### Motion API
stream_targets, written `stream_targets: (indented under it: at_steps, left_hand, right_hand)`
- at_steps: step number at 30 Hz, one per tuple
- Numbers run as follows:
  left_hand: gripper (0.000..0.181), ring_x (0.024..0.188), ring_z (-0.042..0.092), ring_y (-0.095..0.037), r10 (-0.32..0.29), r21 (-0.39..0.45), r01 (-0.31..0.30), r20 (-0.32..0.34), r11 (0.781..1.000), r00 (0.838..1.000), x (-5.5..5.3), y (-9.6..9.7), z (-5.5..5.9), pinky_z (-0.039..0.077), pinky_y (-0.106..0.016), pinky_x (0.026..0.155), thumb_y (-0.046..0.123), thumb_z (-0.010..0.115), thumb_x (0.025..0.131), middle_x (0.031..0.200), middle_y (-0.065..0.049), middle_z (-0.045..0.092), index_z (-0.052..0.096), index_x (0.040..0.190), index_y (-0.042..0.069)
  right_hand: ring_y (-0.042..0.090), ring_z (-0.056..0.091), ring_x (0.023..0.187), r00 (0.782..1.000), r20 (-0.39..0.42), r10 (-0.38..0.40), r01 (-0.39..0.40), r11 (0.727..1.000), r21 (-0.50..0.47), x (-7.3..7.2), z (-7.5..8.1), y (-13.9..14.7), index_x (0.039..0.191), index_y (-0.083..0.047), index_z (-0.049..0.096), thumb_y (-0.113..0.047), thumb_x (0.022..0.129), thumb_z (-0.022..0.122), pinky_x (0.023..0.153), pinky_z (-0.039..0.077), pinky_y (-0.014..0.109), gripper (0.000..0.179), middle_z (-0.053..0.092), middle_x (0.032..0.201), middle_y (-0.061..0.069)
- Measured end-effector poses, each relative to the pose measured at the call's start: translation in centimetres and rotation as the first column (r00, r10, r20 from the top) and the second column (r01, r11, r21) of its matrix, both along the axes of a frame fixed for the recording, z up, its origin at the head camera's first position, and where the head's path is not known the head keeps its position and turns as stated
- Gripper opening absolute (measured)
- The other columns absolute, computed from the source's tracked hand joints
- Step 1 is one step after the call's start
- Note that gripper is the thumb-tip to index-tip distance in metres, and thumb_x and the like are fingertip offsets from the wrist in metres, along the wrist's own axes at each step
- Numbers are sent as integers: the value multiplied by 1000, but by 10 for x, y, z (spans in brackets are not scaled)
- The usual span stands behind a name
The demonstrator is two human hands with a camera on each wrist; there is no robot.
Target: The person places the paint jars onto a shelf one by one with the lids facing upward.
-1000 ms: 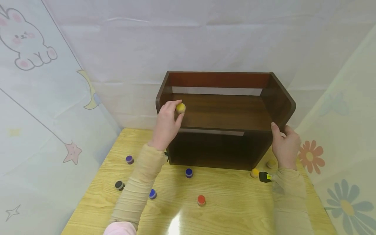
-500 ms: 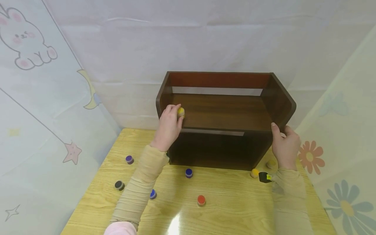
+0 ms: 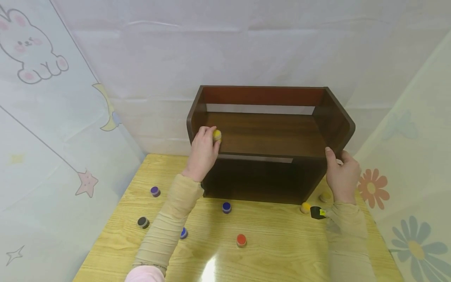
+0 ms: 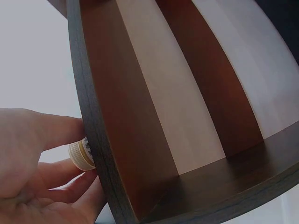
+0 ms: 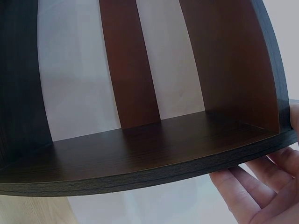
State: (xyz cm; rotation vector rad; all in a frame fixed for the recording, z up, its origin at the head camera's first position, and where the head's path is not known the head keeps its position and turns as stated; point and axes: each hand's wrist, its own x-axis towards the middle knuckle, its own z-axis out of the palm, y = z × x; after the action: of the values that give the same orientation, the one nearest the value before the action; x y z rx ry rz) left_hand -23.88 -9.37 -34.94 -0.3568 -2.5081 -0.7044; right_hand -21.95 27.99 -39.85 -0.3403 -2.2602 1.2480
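Note:
A dark brown wooden shelf unit stands toward the back of the table, with a raised top tier and an open lower compartment. My left hand pinches a small yellow-lidded jar between thumb and fingers. It is at the left end of the top board's front edge. In the left wrist view the jar shows a ribbed pale rim and is partly hidden by the board's edge. My right hand grips the right side panel, thumb on its front edge. In the right wrist view, fingers extend past the panel's edge.
Similar jars sit on the wooden table: purple, black, dark blue, red, orange-yellow and dull yellow. My left forearm partly covers a blue jar. Printed cloth walls surround the table.
My left hand has come down slightly with the yellow-lidded jar, mostly in the first half second. My right hand, the shelf unit and the jars on the table have stayed in place.

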Motion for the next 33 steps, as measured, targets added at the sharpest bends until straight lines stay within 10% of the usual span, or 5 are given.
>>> stream_targets:
  at_steps: [14,21,27,33]
  left_hand:
    - [59,117,59,-38,18,13,-18,23,1000,1000,0,-1,-1,47,-45,102,11,75,94,128,-26,60,47,142,-12]
    - [87,133,49,-36,-63,154,51,76,987,995,21,-4,26,41,-43,110,28,73,97,151,-24,44,22,158,-6]
    - [69,116,61,-29,-126,269,155,-122,951,984,38,-10,52,50,-36,99,22,74,96,136,-17,58,41,153,0]
    - [47,104,64,-23,-83,289,206,-386,935,919,52,-24,71,52,-39,89,18,75,95,119,-10,68,62,137,3]
  right_hand:
    - [-17,50,68,1000,-4,-3,3,1000,1,-2,0,0,108,5,67,-45,102,57,54,41,14,51,68,112,22]
    - [-8,53,53,1000,-26,2,-2,1000,-2,-2,0,-2,95,2,63,-45,101,59,44,37,18,47,61,80,13]
    - [-8,54,55,1000,-26,1,-1,1000,-7,-2,2,-2,97,1,64,-44,101,59,45,37,18,46,62,85,8]
    - [-12,53,60,1000,-25,4,-4,1000,-6,-1,3,-2,107,4,68,-43,102,58,49,39,16,48,67,109,17]
